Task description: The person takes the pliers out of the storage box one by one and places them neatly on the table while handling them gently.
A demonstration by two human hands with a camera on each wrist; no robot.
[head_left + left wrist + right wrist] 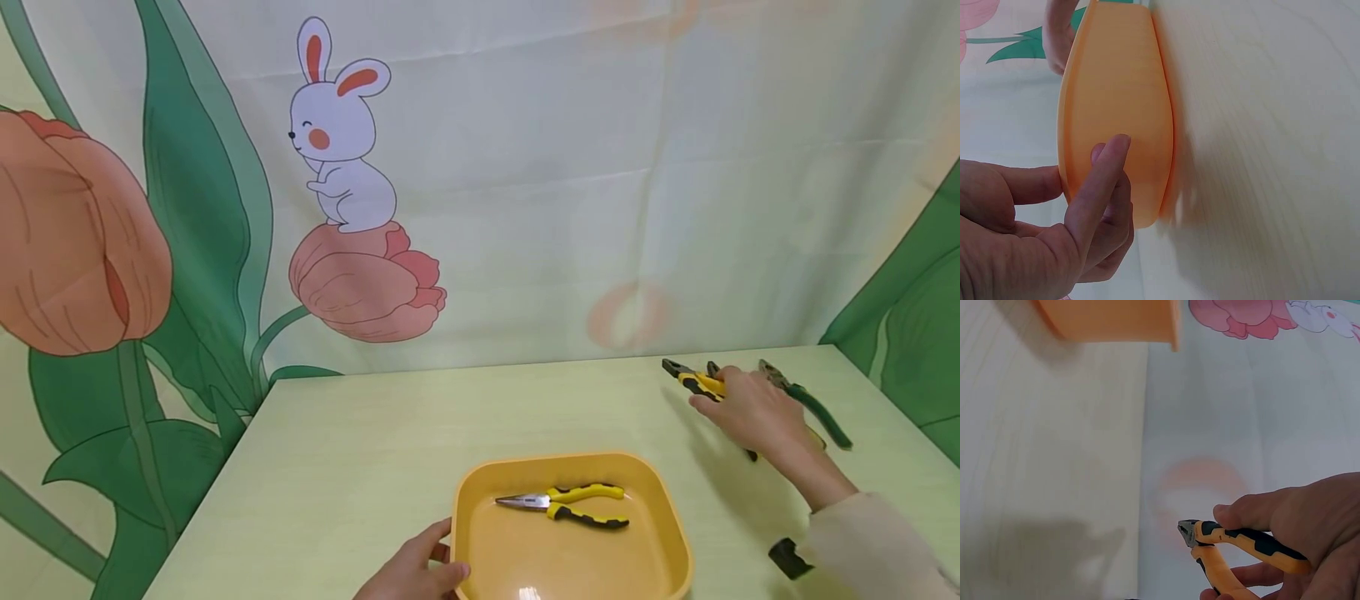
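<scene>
My left hand [412, 568] pinches the left rim of a yellow-orange tray [684, 546], thumb over the edge and fingers against the outer wall, as the left wrist view shows. Inside the tray lie needle-nose pliers [552, 502] with yellow-and-black handles, their jaws pointing left. At the table's back right, my right hand [757, 412] holds combination pliers [1202, 532] by their yellow-and-black handles. The thumb presses on one handle and the fingers curl under the other. The handles are spread apart. Green-handled pliers [813, 408] lie just beyond this hand.
Another tool's dark tip [712, 367] shows behind the right hand, which hides most of it. The pale wooden table [360, 442] backs onto a printed curtain [525, 208]. A small black piece [790, 558] sits beside the right sleeve [870, 533].
</scene>
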